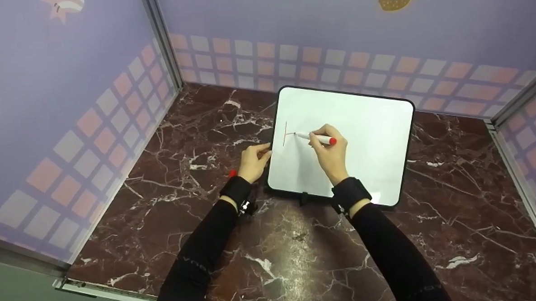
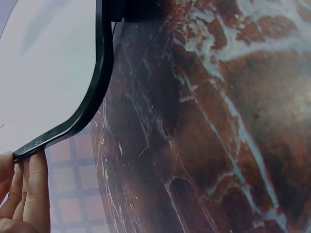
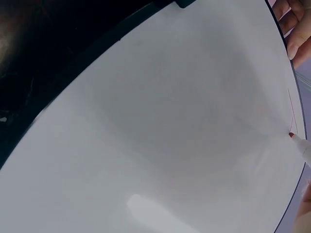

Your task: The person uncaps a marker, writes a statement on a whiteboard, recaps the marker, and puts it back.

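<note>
A whiteboard (image 1: 376, 141) with a black rim leans back on a stand. The left hand (image 1: 252, 164) pinches its left edge; in the left wrist view the fingers (image 2: 34, 189) lie against the black rim. The right hand (image 1: 333, 154) grips a white marker (image 1: 320, 138) with a red end, its tip at the board's left part. Thin red strokes (image 1: 286, 135) show there, one long upright line and a short one running toward the tip. In the right wrist view the marker's red tip (image 3: 291, 134) meets the white surface.
A small red cap (image 1: 232, 173) lies on the brown marble tabletop (image 1: 162, 209), beside the left wrist. Purple panels (image 1: 335, 25) with pink and white squares wall the table at the back and sides. A black foot (image 1: 303, 198) props the board's lower edge.
</note>
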`<state>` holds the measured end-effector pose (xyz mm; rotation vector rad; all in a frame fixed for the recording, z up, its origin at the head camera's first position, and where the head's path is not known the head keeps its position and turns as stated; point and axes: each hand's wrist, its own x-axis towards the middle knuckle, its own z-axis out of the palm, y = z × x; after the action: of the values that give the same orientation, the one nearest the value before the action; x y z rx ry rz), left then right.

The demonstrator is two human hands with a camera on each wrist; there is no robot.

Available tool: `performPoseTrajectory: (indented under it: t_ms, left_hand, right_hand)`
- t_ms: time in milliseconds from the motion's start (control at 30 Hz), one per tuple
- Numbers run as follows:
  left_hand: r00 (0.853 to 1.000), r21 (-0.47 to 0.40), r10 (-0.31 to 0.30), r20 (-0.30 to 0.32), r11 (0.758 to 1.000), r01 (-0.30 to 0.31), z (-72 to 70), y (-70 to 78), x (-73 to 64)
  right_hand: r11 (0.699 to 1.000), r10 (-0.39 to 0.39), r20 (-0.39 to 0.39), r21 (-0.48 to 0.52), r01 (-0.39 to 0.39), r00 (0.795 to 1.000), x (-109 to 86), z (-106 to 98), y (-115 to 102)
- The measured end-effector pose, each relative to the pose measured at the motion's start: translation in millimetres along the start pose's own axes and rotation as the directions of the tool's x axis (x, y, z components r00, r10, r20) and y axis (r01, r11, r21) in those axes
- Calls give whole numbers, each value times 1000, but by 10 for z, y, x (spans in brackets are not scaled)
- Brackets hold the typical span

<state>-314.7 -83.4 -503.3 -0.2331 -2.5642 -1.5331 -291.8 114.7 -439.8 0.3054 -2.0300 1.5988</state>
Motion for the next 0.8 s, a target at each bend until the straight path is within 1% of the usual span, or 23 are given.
performPoseTrajectory:
  t_ms: [167, 267, 400, 500, 600, 700, 800]
  left_hand:
    - [1000, 2, -4, -1, 1000, 4, -9, 5, -3]
    - [1000, 2, -5, 7, 1000, 5, -4, 11, -4]
    - [1000, 1, -11, 27, 1000, 11, -4, 11, -17]
    - [1000, 8, -4, 31, 1000, 4, -3, 11, -22]
    - [1000, 11, 5, 25, 1000, -5, -4, 10, -16]
    - [1000, 11, 3, 20, 1000, -3, -9, 10, -9]
    - [1000, 10, -3, 20, 1000, 3, -5, 8, -4]
  right_hand:
    - [999, 7, -20, 35, -6, 1000, 80, 6, 254]
    - [998, 9, -30, 58, -7, 1000, 123, 0, 256]
    - [999, 17, -29, 49, -15, 999, 164, 1, 261]
    - [999, 26, -29, 30, -26, 999, 173, 3, 270]
    - [1000, 25, -29, 16, -25, 999, 155, 2, 273]
    - [1000, 6, -17, -7, -6, 1000, 108, -12, 252]
    - [1000, 0, 14, -22, 0, 1000, 18, -52, 129]
